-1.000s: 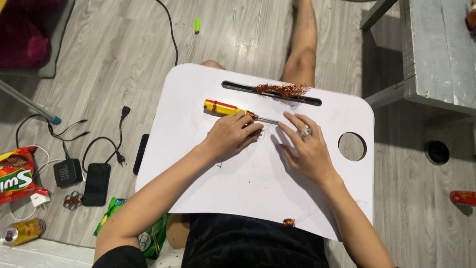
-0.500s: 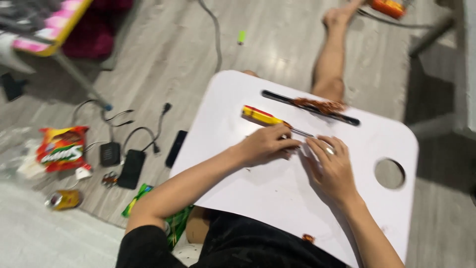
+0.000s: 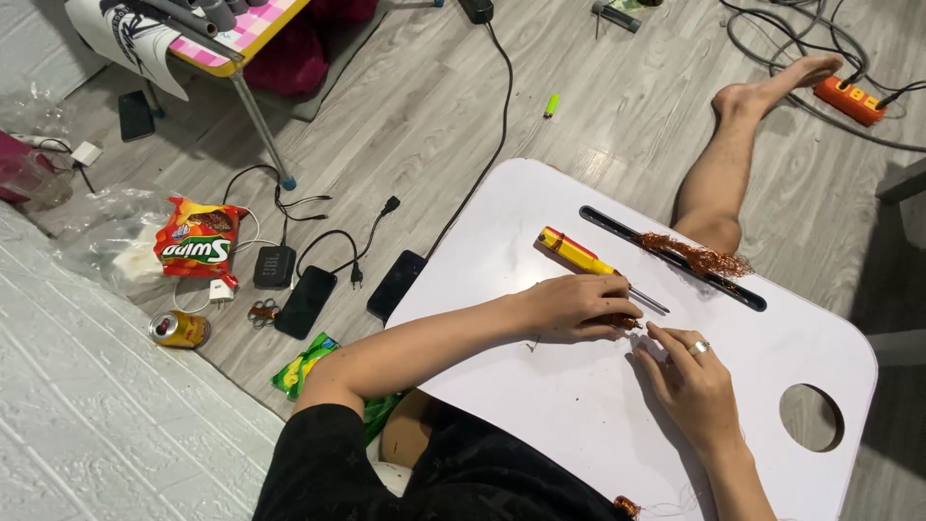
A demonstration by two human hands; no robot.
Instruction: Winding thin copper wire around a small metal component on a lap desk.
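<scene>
Copper wire (image 3: 617,319) pinched under curled left hand (image 3: 574,306), right hand (image 3: 690,386) fingers loosely spread on tray (image 3: 540,405), screwdriver (image 3: 588,262) just beside.

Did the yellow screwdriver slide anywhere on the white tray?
No. The yellow screwdriver lies just below the tray's long slot, as before, tip toward the left hand. Only the camera swung.

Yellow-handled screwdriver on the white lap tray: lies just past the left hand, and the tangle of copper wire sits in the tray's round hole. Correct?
Not quite. The head view shows the tangle of copper wire in the long dark slot, not the round hole. The yellow-handled screwdriver does lie just past the left hand on the white lap tray.
</scene>
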